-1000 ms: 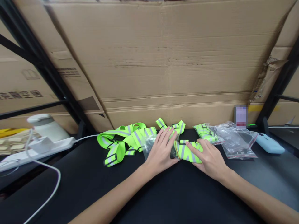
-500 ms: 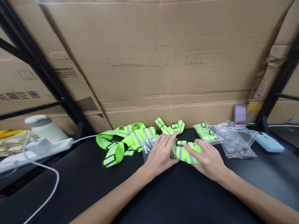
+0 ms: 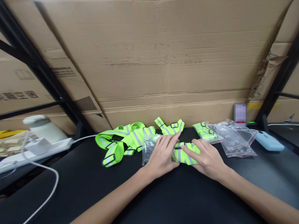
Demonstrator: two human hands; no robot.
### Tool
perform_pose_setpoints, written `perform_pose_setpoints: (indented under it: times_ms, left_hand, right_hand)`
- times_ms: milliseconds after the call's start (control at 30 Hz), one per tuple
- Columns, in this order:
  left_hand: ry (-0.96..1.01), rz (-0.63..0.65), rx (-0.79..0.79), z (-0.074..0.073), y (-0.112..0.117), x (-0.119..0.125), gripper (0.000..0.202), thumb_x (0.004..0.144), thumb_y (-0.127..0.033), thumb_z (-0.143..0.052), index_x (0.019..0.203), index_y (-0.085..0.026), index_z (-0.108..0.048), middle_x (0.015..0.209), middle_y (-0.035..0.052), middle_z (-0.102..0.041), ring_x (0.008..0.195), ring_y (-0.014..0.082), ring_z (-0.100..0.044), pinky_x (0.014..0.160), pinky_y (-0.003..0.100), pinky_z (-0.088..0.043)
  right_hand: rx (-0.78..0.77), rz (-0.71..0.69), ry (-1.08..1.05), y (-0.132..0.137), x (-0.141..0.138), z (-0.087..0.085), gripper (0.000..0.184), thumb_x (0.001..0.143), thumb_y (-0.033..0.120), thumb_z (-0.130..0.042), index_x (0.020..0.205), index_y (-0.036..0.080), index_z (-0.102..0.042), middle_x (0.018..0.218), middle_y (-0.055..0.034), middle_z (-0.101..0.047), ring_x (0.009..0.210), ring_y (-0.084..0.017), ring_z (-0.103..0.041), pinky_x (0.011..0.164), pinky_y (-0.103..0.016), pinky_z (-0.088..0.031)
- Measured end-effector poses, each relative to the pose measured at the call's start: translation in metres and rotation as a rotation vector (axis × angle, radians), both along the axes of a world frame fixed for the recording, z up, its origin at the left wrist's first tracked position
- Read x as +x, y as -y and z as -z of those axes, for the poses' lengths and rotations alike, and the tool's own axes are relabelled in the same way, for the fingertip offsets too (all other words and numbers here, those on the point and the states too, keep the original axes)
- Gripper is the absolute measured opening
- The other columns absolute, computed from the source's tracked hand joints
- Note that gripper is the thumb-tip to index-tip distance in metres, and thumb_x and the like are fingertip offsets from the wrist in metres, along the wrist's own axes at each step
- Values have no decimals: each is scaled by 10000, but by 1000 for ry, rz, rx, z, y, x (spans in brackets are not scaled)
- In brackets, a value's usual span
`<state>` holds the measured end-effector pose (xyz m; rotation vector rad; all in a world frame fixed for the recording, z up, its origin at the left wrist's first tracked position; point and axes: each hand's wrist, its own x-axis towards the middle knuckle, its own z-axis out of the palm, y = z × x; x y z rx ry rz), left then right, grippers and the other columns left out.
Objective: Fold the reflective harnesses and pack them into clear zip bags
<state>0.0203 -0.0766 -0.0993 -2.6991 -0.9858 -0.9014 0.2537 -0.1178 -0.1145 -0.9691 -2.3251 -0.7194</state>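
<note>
In front of me my right hand grips a folded bundle of neon-green reflective strap with grey stripes and a black buckle. My left hand is wrapped round a clear plastic bag, and the bundle's left end sits at the bag's mouth, partly hidden by my fingers. How far the bundle is inside cannot be seen. Left of the hands lies a loose heap of the same green straps with black buckles. Another strap piece lies just behind my left hand.
To the right are a bagged green strap, several clear zip bags, a light blue device and a blurred phone-like item. At left stand a white bottle and a power strip with cables. Cardboard walls the back.
The strap bundle has shifted slightly left, further under my left fingers, and its buckle is more covered. Both hands keep their hold.
</note>
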Motion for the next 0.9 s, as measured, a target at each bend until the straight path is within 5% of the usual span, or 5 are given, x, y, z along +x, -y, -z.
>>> perform_pose_setpoints:
  times_ms: [200,400,733,900]
  left_hand:
    - [-25,5,59,2,7,8,964,708,-161,-700,1553,-175,-237,1329,159,-576,1192,349,-553,1025,511,-415]
    - [-13,58,159,8,13,19,830,861,-181,-591,1577,-124,-174,1302,197,-613,1131,329,-596,1000,495,-421]
    - [-22,30,179,9,0,10,789,812,-178,-626,1518,-95,-284,1213,176,-650,1067,322,-611,961,474,-441]
    - [-14,24,120,7,-3,7,889,770,-178,-670,1543,-114,-235,1205,152,-647,1090,320,-598,976,466,-439]
  right_hand:
    - [12,8,-98,4,-10,1,480,917,213,-561,1396,185,-576,1159,-178,-609,1032,-314,-600,823,-444,-564]
    - [81,-131,-204,7,-19,-5,378,921,117,-499,1283,168,-596,1207,-178,-608,1092,-293,-591,886,-447,-560]
    - [-392,-278,-474,-4,3,-3,811,842,238,-692,1547,195,-293,1457,-177,-468,1373,-298,-474,1105,-484,-474]
    - [-375,-329,-513,-10,6,6,582,933,234,-645,1475,227,-433,1366,-133,-598,1263,-260,-588,1051,-461,-531]
